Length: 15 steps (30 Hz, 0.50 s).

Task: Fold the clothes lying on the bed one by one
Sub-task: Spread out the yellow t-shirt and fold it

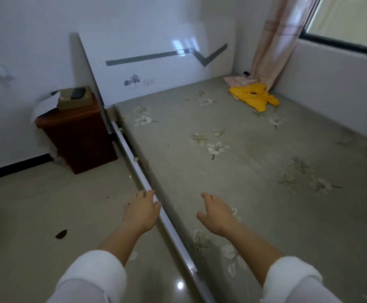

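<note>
Here, left hand and right hand, fingers loosely spread and holding nothing, hover over the near left edge of the bed; the yellow garment lies crumpled at its far right corner.

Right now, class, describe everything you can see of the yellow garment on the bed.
The yellow garment is bright, soft-looking cloth, crumpled and unfolded, with a small dark mark near its middle. It lies on the bed in the far right corner, near the curtain, its far edge against a pale pink garment.
</note>
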Available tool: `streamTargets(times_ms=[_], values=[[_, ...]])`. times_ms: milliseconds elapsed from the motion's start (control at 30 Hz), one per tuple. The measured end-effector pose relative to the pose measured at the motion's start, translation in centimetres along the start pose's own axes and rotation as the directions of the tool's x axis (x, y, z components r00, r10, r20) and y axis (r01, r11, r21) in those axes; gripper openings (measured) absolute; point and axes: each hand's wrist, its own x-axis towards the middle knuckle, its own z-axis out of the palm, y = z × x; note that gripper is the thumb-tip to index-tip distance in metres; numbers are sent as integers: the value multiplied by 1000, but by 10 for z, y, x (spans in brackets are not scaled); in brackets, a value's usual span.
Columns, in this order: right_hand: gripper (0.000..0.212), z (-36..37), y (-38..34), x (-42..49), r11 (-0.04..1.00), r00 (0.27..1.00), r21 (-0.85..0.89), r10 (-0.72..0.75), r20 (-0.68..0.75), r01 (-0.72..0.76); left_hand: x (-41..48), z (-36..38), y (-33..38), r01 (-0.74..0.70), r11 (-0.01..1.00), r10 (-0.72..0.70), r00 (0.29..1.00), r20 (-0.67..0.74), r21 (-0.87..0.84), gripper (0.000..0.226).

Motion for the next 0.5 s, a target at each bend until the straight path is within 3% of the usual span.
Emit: streamTargets(times_ms=[133,500], values=[[65,-30,-6,77,995,995,-4,95,-41,-95,92,-24,5,-118,993,118,993,-16,-23,45],[64,-113,-94,298,987,984,34,159,-79,-157,327,-119,-29,-166,985,166,986,11,-49,48]])
